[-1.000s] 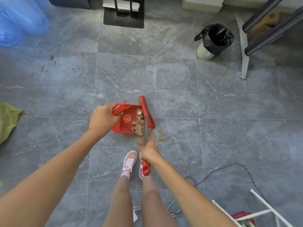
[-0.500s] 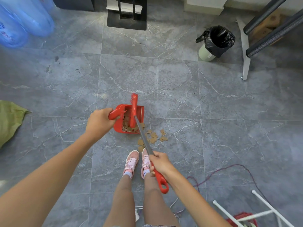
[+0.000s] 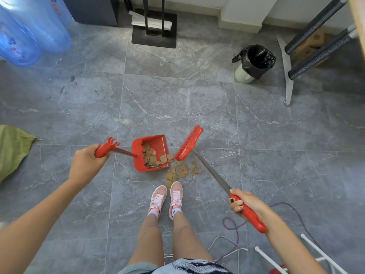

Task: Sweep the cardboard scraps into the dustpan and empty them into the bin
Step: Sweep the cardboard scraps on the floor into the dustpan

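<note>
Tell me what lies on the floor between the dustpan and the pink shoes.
In the head view, loose cardboard scraps lie between the dustpan and the pink shoes.

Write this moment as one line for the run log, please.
left hand: holds dustpan | right hand: holds broom | cardboard scraps: part in pan, part on floor | bin: not reached

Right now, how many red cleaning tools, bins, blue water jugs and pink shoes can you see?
Red cleaning tools: 2, the dustpan in the left hand and the broom in the right hand
Bins: 1, the black-lined bin
Blue water jugs: 2
Pink shoes: 2
Total: 7
</note>
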`<state>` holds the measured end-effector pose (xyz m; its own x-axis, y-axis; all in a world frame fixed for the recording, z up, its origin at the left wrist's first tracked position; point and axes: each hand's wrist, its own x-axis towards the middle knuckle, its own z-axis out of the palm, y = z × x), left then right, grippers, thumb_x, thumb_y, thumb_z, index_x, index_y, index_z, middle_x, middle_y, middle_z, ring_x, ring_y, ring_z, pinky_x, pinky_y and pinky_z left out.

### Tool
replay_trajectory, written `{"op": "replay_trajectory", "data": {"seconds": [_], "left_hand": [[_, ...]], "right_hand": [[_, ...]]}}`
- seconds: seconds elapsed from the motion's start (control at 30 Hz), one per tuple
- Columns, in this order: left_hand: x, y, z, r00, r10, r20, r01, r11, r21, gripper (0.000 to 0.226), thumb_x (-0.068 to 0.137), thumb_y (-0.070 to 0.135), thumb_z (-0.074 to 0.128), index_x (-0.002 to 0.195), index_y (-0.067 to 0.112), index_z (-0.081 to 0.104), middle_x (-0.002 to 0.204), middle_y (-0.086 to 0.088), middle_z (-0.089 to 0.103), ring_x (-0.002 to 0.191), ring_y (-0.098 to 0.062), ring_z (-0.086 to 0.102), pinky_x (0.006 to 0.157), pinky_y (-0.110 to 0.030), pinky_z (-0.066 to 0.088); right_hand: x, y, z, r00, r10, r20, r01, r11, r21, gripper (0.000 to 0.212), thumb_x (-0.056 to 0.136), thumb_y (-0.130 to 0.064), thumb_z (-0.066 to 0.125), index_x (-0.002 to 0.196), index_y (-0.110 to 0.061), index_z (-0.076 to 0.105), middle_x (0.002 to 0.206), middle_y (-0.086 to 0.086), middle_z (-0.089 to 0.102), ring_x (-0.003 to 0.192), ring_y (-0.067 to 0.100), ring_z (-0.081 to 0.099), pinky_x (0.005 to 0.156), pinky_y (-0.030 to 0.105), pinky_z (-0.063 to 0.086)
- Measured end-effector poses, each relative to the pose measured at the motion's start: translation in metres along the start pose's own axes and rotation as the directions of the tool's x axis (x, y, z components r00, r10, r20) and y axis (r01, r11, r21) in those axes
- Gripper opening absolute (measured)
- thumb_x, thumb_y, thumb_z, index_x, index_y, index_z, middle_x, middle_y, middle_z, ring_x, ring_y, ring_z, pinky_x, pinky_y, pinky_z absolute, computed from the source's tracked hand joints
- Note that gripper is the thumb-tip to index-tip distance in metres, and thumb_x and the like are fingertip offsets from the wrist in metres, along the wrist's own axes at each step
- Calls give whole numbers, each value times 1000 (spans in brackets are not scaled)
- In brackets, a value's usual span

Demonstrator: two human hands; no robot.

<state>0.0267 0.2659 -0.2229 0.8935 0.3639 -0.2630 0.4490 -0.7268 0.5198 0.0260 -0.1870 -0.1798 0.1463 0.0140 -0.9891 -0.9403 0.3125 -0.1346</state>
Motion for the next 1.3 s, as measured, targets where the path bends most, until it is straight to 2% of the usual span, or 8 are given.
{"op": "replay_trajectory", "data": {"seconds": [0.2,0.47,0.6,0.7,0.8,0.93,1.1,1.3], "left_hand": [[-22,-15,-17,999,35,6,-35,999,-3,43,82,22,77,55,26,43,45,-8,45,46,-30,44,52,-22,35],[-49,-41,-34,998,67,13,-68,997,31,41,82,23,77,57,12,47,45,-8,45,45,-28,41,50,-28,34],[-65,-40,-27,996,87,21,-88,993,74,41,81,24,78,56,13,47,44,-6,45,45,-29,45,47,-28,33],[-79,-42,-17,997,70,31,-72,994,82,38,81,24,77,58,8,51,46,-9,48,46,-30,47,49,-37,38],[-89,-44,-7,997,61,46,-65,995,78,36,82,21,76,59,11,51,46,-7,47,45,-27,45,48,-32,34],[-103,-48,5,997,55,54,-58,997,56,32,82,20,76,62,6,55,46,-8,46,45,-26,42,48,-26,33],[-108,-49,16,994,21,111,-24,999,32,28,83,24,75,68,6,61,49,-6,50,48,-25,46,50,-35,37],[-116,-38,26,989,6,148,-7,1000,6,34,84,22,73,59,23,51,47,-1,48,47,-21,46,49,-31,36]], "right_hand": [[-1,4,-30,991,-61,-117,49,994,-102,23,99,-6,39,76,-10,38,65,9,37,23,5,34,24,11,26],[9,24,-43,944,-174,-280,44,908,-417,27,95,2,38,70,-8,41,59,11,38,19,7,35,29,10,30],[27,38,-51,930,-195,-312,11,863,-506,30,95,2,36,67,-9,39,57,9,35,18,7,36,28,10,32],[40,50,-59,925,-201,-322,-18,825,-565,30,94,3,35,67,-8,38,53,8,36,16,7,34,28,10,32],[46,65,-60,926,-206,-318,-25,805,-593,29,95,2,36,67,-7,39,47,7,37,16,8,34,29,10,34],[52,85,-58,928,-215,-304,-24,780,-625,29,96,1,34,68,-7,37,55,8,36,15,7,34,29,10,35],[57,99,-41,930,-251,-268,-17,699,-715,21,96,-2,37,75,-4,41,50,9,40,17,7,36,29,12,36],[64,121,-3,928,-282,-244,-10,636,-772,18,95,-3,41,78,-1,43,52,11,45,41,19,43,42,25,41]]}}
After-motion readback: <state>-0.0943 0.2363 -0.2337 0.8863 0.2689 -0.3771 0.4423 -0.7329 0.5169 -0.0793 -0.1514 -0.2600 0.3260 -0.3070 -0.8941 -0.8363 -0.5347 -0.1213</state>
